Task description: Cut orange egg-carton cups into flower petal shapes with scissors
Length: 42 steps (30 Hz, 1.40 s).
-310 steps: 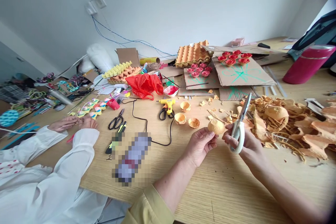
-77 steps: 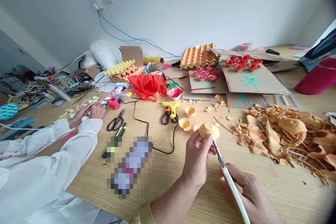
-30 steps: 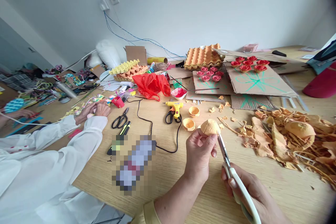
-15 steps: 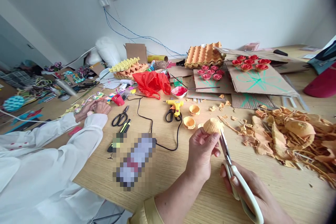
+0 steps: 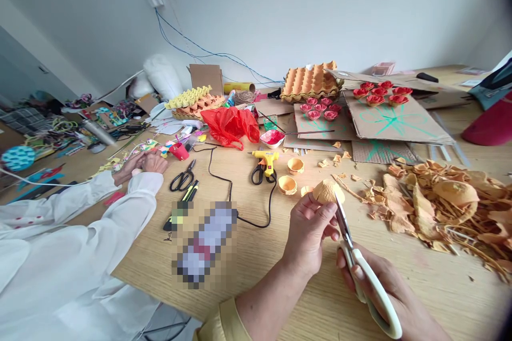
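Note:
Between the thumb and fingers of my left hand (image 5: 310, 229) is an orange egg-carton cup (image 5: 326, 190), its rounded side turned up. My right hand (image 5: 384, 282) is closed round the handles of white-handled scissors (image 5: 360, 266). Their blades reach the cup's right edge, near my left fingertips. Just beyond my left hand stand orange cut cups (image 5: 287, 185), one of them partly hidden behind my fingers. A yellow glue gun (image 5: 265, 160) lies behind them, black scissors handles showing beneath it.
A heap of orange carton scraps (image 5: 424, 202) spreads on the right. Red painted flowers (image 5: 376, 100) sit on cardboard at the back, near an orange egg tray (image 5: 310, 81). Black scissors (image 5: 183, 177) and a red plastic bag (image 5: 231, 125) lie leftward. A co-worker's hands (image 5: 144, 162) are at the left.
The cup in my left hand has shifted slightly to the right, and its edge at the blades looks smoother. Another small cup now shows more beside it. The scissors stay almost in place.

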Motion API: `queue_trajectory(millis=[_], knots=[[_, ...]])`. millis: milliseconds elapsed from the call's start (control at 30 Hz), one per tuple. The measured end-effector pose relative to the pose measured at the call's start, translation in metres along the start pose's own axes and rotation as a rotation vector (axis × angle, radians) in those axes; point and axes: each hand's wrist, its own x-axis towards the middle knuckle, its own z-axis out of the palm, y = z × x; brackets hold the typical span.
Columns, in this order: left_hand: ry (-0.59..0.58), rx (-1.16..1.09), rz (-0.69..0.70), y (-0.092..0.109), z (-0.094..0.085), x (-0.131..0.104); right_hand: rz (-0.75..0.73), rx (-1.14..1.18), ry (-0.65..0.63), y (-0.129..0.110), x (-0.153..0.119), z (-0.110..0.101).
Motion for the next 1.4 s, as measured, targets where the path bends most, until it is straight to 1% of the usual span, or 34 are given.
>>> queue_trajectory(millis=[167,367,533,833,1067,1400], knots=[[-0.010,-0.035,-0.014,0.000,-0.001,-0.001,-0.009,0.003,-0.003,0.005,0.000,0.000],[0.045,0.021,0.040,-0.002,0.001,-0.002,0.001,0.005,-0.008,0.002,0.001,0.001],[0.077,0.043,0.031,-0.001,0.003,-0.003,0.009,0.009,-0.012,0.001,0.001,0.000],[0.062,0.045,0.009,0.001,0.006,-0.004,0.008,-0.015,-0.020,-0.003,0.002,0.000],[0.018,0.039,0.009,-0.002,0.002,-0.005,-0.028,-0.071,0.017,-0.012,0.003,0.000],[0.024,0.046,0.004,-0.003,0.001,-0.005,-0.014,-0.029,0.007,0.000,0.001,0.000]])
